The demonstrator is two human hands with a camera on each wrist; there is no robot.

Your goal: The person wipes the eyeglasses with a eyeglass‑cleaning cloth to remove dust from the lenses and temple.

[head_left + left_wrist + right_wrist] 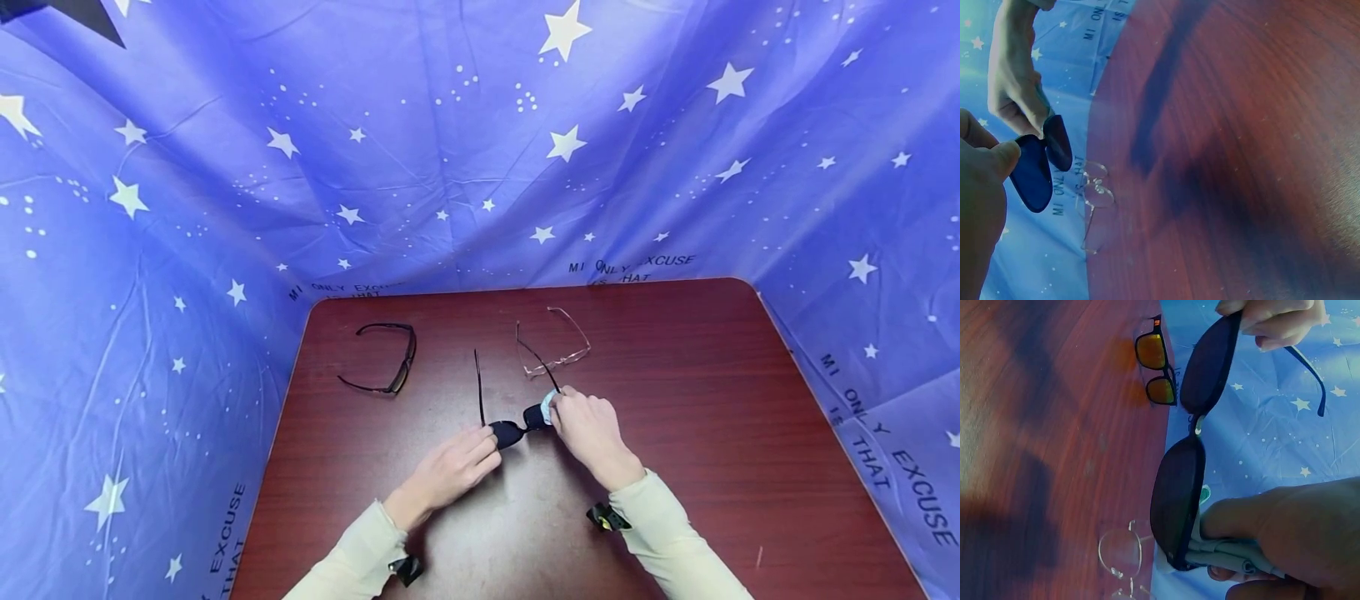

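Observation:
Dark-lensed black sunglasses [507, 434] are held over the table between both hands, temples pointing away from the person. At the left end, my left hand [452, 467] pinches the frame's outer corner between thumb and fingers. My right hand [594, 433] grips a pale blue cloth [548, 407] at the other end, around the right lens's outer edge. In the right wrist view the folded cloth [1229, 555] sits behind that lens [1175, 494], with the thumb along it. The left wrist view shows the left thumb [1007, 156] at a lens edge.
Black sunglasses with yellow-orange lenses [1150, 351] lie unfolded at the table's back left. Thin-framed clear eyeglasses [561, 362] lie unfolded beyond the hands. Blue star-printed cloth [450, 167] hangs around the reddish-brown table [712, 400]. Each wrist wears a small black device [607, 517].

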